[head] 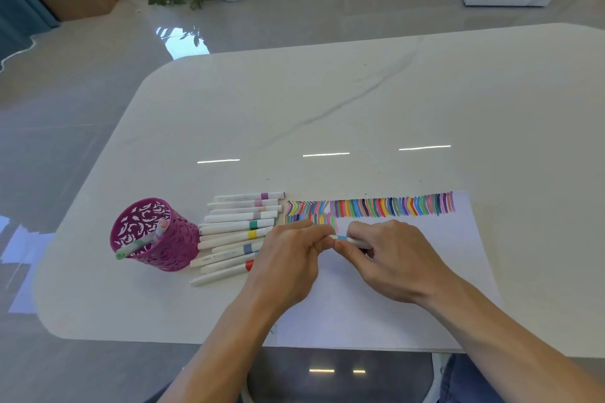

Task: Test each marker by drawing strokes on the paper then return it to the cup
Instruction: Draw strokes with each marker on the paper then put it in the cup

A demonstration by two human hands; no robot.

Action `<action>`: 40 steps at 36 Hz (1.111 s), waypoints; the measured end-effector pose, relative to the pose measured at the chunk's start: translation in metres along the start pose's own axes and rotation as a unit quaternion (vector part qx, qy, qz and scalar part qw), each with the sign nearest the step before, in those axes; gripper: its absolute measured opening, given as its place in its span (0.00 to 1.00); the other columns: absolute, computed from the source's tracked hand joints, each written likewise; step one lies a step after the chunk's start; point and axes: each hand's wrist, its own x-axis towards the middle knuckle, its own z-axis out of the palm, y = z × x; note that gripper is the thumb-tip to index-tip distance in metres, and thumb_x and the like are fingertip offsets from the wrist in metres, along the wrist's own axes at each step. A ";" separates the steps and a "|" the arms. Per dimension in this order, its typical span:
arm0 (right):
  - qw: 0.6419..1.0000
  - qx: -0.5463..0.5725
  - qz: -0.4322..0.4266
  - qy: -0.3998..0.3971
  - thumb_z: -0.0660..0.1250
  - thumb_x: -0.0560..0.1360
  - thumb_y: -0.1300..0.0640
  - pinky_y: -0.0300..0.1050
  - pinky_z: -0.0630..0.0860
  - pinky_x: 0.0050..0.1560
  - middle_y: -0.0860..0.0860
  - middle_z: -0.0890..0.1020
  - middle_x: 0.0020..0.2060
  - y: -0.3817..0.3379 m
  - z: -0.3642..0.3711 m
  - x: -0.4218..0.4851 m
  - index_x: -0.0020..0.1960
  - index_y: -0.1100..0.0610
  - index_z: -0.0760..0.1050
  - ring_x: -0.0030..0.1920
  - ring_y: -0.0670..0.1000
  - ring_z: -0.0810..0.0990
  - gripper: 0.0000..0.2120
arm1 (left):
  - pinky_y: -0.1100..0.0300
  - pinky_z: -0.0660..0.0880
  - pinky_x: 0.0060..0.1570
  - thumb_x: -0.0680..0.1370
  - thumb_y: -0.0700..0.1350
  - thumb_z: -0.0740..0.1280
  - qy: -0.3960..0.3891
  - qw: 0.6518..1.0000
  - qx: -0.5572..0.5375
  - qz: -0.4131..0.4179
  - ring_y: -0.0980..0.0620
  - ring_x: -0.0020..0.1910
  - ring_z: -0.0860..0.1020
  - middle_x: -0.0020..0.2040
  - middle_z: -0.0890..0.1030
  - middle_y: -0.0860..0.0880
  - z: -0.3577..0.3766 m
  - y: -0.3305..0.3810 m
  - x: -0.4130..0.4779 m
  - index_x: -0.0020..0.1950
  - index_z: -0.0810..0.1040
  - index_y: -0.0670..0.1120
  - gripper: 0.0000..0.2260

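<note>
- Head view: both hands meet over the paper (pixel 376 304), gripping one white marker (pixel 348 240) with a blue band.
- The left hand (pixel 288 258) pinches its left end, perhaps the cap; the fingers hide it.
- The right hand (pixel 393 258) pinches the barrel.
- Coloured strokes (pixel 393 206) line the paper's far edge.
- A row of markers (pixel 235 232) lies on the surface (pixel 327 108), beside the purple cup (pixel 154 235), which holds two.
</note>
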 end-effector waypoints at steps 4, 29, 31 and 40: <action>1.000 0.011 0.006 0.001 0.54 0.80 0.32 0.39 0.65 0.30 0.43 0.71 0.26 0.000 -0.001 -0.001 0.36 0.47 0.65 0.27 0.46 0.71 0.22 | 0.53 0.78 0.41 0.81 0.42 0.67 0.010 1.000 0.000 -0.003 0.51 0.42 0.81 0.44 0.85 0.51 0.001 0.002 0.000 0.53 0.85 0.48 0.07; 0.989 0.096 0.095 0.058 0.62 0.82 0.43 0.46 0.61 0.30 0.48 0.64 0.24 0.008 -0.013 0.006 0.33 0.53 0.61 0.27 0.50 0.64 0.24 | 0.60 0.72 0.42 0.80 0.45 0.68 0.035 0.999 0.007 -0.014 0.54 0.41 0.75 0.43 0.81 0.55 0.002 -0.008 0.000 0.53 0.84 0.50 0.05; 0.985 0.127 0.099 0.060 0.61 0.83 0.49 0.48 0.63 0.32 0.49 0.69 0.26 0.009 -0.012 0.007 0.35 0.55 0.67 0.29 0.49 0.66 0.20 | 0.59 0.74 0.45 0.80 0.47 0.69 0.014 1.000 0.017 -0.004 0.56 0.45 0.76 0.46 0.81 0.57 0.003 -0.008 -0.001 0.54 0.84 0.52 0.05; 0.937 0.322 0.111 0.082 0.60 0.86 0.57 0.37 0.80 0.39 0.46 0.83 0.46 0.012 -0.012 0.012 0.65 0.37 0.76 0.34 0.48 0.83 0.16 | 0.66 0.56 0.72 0.78 0.46 0.72 -0.045 0.997 0.060 0.036 0.56 0.75 0.65 0.71 0.74 0.58 0.009 -0.019 0.000 0.53 0.83 0.53 0.05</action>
